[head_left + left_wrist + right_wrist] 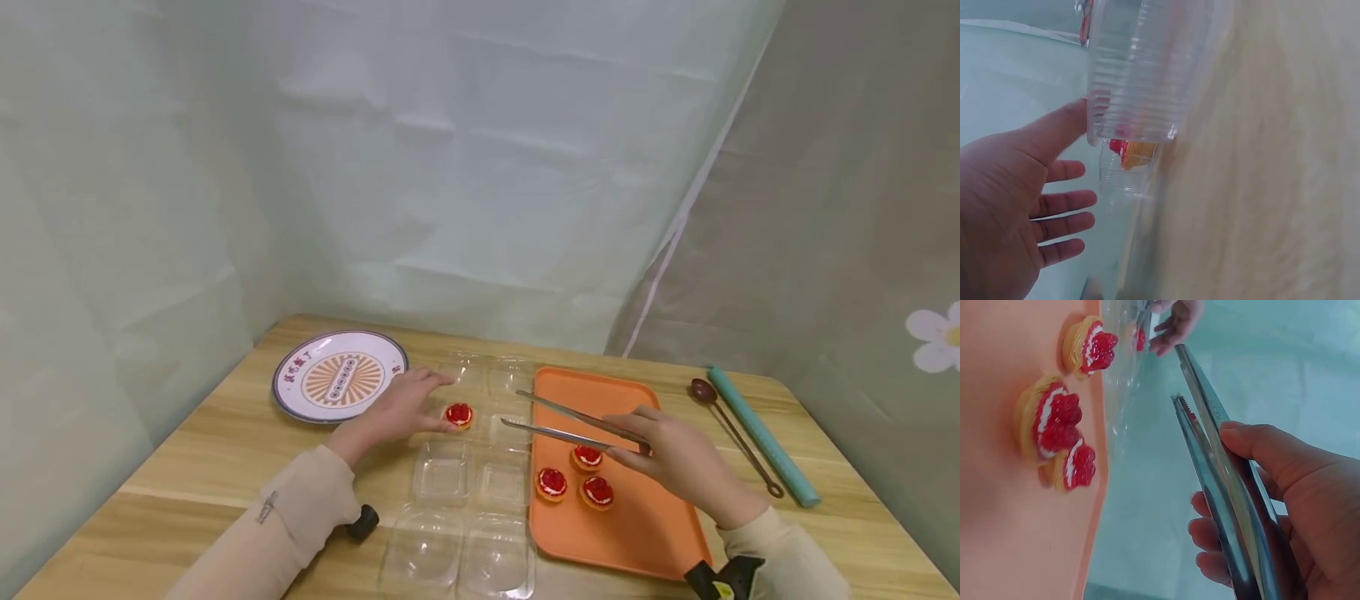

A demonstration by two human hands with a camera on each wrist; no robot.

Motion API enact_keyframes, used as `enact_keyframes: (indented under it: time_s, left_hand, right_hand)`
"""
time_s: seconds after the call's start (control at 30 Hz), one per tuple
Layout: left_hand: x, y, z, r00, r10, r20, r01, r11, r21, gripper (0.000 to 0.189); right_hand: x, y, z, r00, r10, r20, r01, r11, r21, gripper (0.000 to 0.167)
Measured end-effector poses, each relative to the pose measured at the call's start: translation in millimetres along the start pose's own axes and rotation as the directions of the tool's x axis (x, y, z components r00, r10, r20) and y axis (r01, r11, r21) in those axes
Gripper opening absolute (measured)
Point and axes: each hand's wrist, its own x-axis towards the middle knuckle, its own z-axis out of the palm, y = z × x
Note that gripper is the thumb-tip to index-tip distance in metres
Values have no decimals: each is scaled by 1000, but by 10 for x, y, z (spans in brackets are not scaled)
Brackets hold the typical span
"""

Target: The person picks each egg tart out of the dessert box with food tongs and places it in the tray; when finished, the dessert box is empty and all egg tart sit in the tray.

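Note:
My right hand grips a pair of metal tongs above the orange tray; their tips stand apart, pointing left over the clear plastic boxes, with nothing between them. Three red-topped tarts lie on the tray. Another tart sits in one of the boxes, beside my left hand. That hand holds nothing, its fingers spread around that box. In the left wrist view its thumb reaches a clear box wall; whether they touch I cannot tell.
A round white plate with a printed pattern lies at the back left. On the right are a brown long-handled spoon and a teal rod. Pale curtains hang behind the wooden table.

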Motion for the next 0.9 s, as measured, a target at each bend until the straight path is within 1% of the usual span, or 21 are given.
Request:
enact_keyframes:
  time_s: [0.17, 0.37, 0.57, 0.67, 0.9]
  left_hand:
    - [9, 8, 36, 1000, -13, 17, 13, 1000, 10, 79]
    - [29, 20, 105, 1000, 0, 31, 0, 1000, 14, 79]
    - [39, 55, 140, 998, -28, 49, 29, 1000, -6, 83]
    - [45, 74, 137, 998, -26, 52, 27, 1000, -8, 82]
    - [55, 92, 137, 999, -19, 41, 20, 1000, -24, 80]
  right_hand:
    - [177, -52, 58, 999, -46, 20, 46, 999, -23, 33]
    - [352, -115, 157, 996, -87, 30, 88, 995, -51, 32]
    - [458, -205, 219, 993, -74, 97, 79, 996, -50, 35]
    - [499, -249, 215, 990, -72, 125, 77, 996, -35, 35]
    - [606, -297, 207, 978, -113, 177, 128, 989, -76, 34]
